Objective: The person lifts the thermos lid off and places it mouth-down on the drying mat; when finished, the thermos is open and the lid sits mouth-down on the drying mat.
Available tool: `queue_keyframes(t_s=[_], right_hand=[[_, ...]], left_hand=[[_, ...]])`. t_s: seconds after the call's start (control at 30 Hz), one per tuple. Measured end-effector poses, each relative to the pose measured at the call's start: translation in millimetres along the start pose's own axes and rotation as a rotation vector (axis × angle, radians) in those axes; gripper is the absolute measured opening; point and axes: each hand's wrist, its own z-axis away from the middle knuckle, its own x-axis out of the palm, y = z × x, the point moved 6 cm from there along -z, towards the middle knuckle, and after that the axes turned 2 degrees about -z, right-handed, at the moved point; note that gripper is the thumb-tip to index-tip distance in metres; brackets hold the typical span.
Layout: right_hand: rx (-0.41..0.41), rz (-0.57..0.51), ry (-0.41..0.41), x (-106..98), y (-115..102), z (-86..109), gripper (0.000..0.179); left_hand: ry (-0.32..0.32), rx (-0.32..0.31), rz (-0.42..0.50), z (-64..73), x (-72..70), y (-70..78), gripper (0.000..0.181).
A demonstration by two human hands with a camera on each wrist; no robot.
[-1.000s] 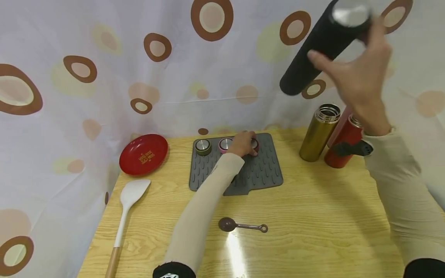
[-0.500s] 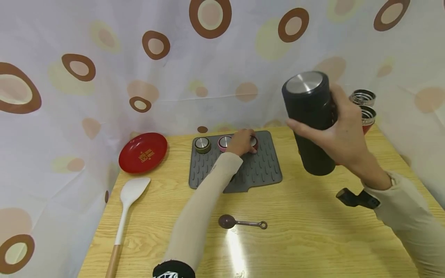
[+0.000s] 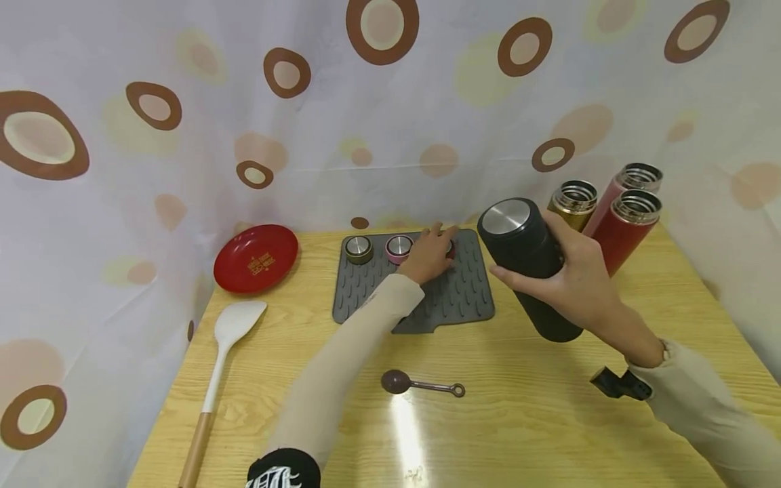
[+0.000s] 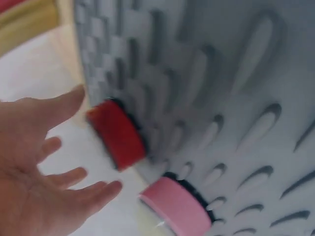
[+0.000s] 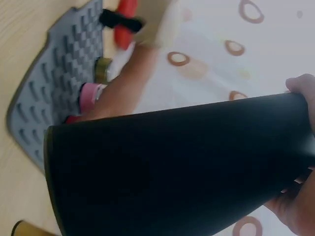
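My right hand (image 3: 576,278) grips a black thermos flask (image 3: 518,247) in the air to the right of the mat. The flask is tilted, its steel-disc end up and to the left. Over the grey drying mat (image 3: 460,295), my left hand (image 3: 427,256) has its fingers spread beside a red cap (image 4: 118,135). The left wrist view shows the thumb and fingers apart from that cap. A pink cap (image 3: 399,248) and an olive cap (image 3: 358,249) with steel tops sit in line with it on the mat.
Gold (image 3: 572,210), pink (image 3: 616,193) and red thermos flasks (image 3: 625,234) stand uncapped at the back right. A red plate (image 3: 256,261) and a white spatula (image 3: 232,325) lie at left. A brown spoon (image 3: 399,381) lies in front of the mat.
My right hand has brought the black thermos flask down from the upper right and turned it. My left hand's fingers have loosened and spread away from the red cap.
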Motion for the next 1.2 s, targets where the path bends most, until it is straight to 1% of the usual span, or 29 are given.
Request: queue_keyframes(t_s=[0.03,0.07,0.1,0.13,0.17,0.23,0.27,0.3,0.33,0.37,0.4,0.43,0.47,0.5,0.53,0.57,0.6,0.63,0.7,0.73,0.77,0.83,0.9,0.93,1.0,1.07,1.13,1.2], right_hand=[[0.000,0.018,-0.014,2,3,1.7,0.084],[0.000,0.033,-0.030,4,6,3.7,0.084],[0.000,0.050,-0.049,7,9,6.1,0.083],[-0.001,0.062,-0.069,9,13,8.6,0.083],[-0.004,0.072,-0.091,12,15,11.3,0.083],[-0.011,0.086,-0.146,18,20,18.1,0.084],[-0.021,0.090,-0.177,22,22,21.7,0.084],[-0.039,0.096,-0.205,25,22,25.1,0.084],[-0.065,0.109,-0.231,29,22,28.3,0.082],[-0.103,0.125,-0.255,33,21,31.2,0.079],[-0.150,0.145,-0.278,37,20,33.9,0.078],[-0.207,0.168,-0.295,41,18,36.2,0.077],[-0.268,0.192,-0.313,45,15,38.2,0.079],[-0.329,0.220,-0.327,48,13,39.9,0.080],[-0.386,0.239,-0.335,52,10,41.3,0.079],[-0.439,0.262,-0.342,55,7,42.0,0.081],[-0.477,0.280,-0.348,58,5,42.7,0.083],[-0.507,0.293,-0.348,61,3,43.0,0.085],[-0.540,0.304,-0.333,64,1,44.2,0.080],[-0.549,0.304,-0.316,66,0,45.2,0.077],[-0.552,0.307,-0.299,67,0,46.4,0.076],[-0.539,0.282,-0.262,69,0,49.6,0.074],[-0.500,0.255,-0.224,69,-1,51.8,0.078],[-0.472,0.248,-0.209,69,0,52.1,0.078],[-0.408,0.244,-0.183,67,0,52.2,0.077],[-0.364,0.260,-0.162,64,1,52.0,0.085],[-0.359,0.289,-0.156,62,0,52.4,0.095],[-0.383,0.328,-0.164,62,-1,52.5,0.105]], left_hand=[[0.046,0.026,0.011,3.8,-6.5,2.2,0.070],[0.093,0.053,0.046,9.4,-14.5,4.2,0.067],[0.143,0.076,0.103,16.6,-23.9,6.1,0.064],[0.193,0.097,0.184,24.6,-33.1,7.3,0.060],[0.235,0.123,0.288,34.2,-42.3,8.1,0.056],[0.285,0.175,0.545,55.9,-58.9,9.3,0.051],[0.286,0.206,0.674,67.5,-65.5,10.3,0.050],[0.271,0.238,0.783,79.4,-70.5,11.7,0.050],[0.238,0.281,0.880,90.8,-74.1,14.3,0.053],[0.189,0.323,0.949,102.6,-77.0,18.2,0.057],[0.132,0.359,0.988,114.0,-77.8,22.6,0.062],[0.074,0.393,0.993,125.1,-76.7,27.7,0.069],[0.025,0.418,0.972,135.9,-74.9,33.4,0.075],[-0.002,0.434,0.927,145.4,-72.1,39.1,0.080],[0.000,0.456,0.876,152.8,-68.8,44.5,0.084],[0.031,0.469,0.824,158.7,-66.0,49.4,0.087],[0.079,0.476,0.781,162.5,-63.0,53.4,0.088],[0.141,0.476,0.746,165.0,-60.9,56.5,0.088],[0.267,0.464,0.706,168.4,-57.9,59.8,0.084],[0.320,0.464,0.701,169.7,-57.0,60.3,0.081],[0.360,0.464,0.702,171.3,-56.9,60.8,0.079],[0.402,0.463,0.706,174.5,-57.1,60.0,0.075],[0.426,0.453,0.725,177.0,-59.1,57.7,0.072],[0.434,0.444,0.749,177.1,-60.5,55.9,0.071],[0.437,0.412,0.826,176.0,-63.2,50.8,0.069],[0.437,0.366,0.892,174.4,-64.7,45.5,0.067],[0.427,0.329,0.958,173.5,-65.5,41.4,0.066],[0.415,0.300,0.999,172.8,-65.6,37.9,0.065]])
